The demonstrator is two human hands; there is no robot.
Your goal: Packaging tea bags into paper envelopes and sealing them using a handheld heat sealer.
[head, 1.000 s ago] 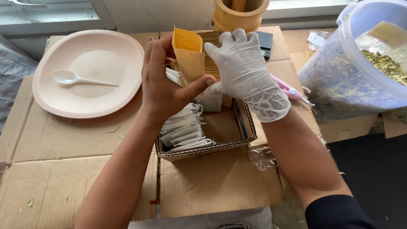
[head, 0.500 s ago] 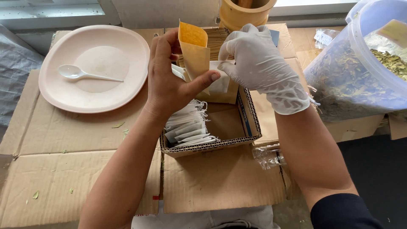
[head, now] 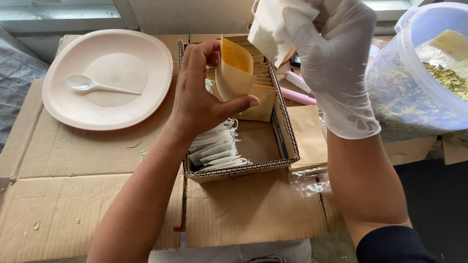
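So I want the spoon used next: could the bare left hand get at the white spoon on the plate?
Probably yes: the spoon lies uncovered on the plate, but the left hand holds a tan paper pouch.

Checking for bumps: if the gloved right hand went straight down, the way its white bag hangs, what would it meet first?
Probably the open brown pouch held by the left hand, below the right hand and white bag; depth is unclear.

Makeshift packing station: flattened cardboard, dried-leaf tub.

The bare left hand is curled in a pinch, thumb stretched right; the gloved right hand is raised, fingers bent.
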